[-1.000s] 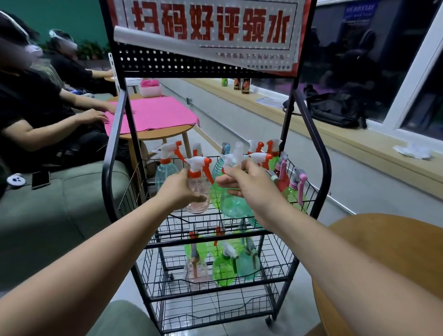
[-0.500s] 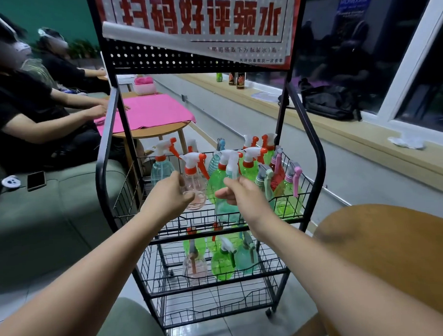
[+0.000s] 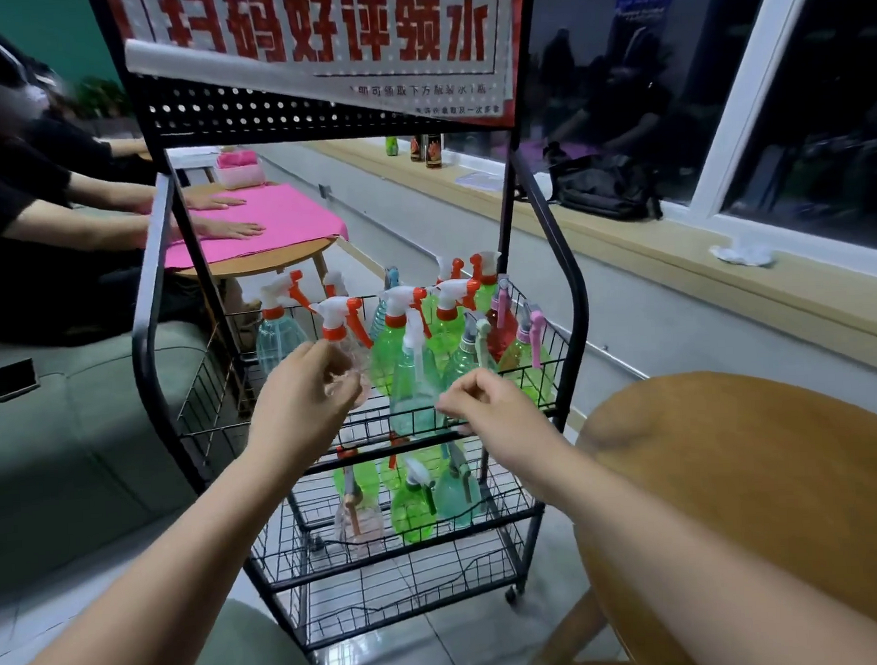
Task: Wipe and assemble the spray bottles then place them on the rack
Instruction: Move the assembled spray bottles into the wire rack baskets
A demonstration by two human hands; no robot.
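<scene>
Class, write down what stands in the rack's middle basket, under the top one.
Spray bottles: a clear bottle, a green bottle, a teal bottle, more green ones behind. The top basket covers the rear and some sprayer tops.
</scene>
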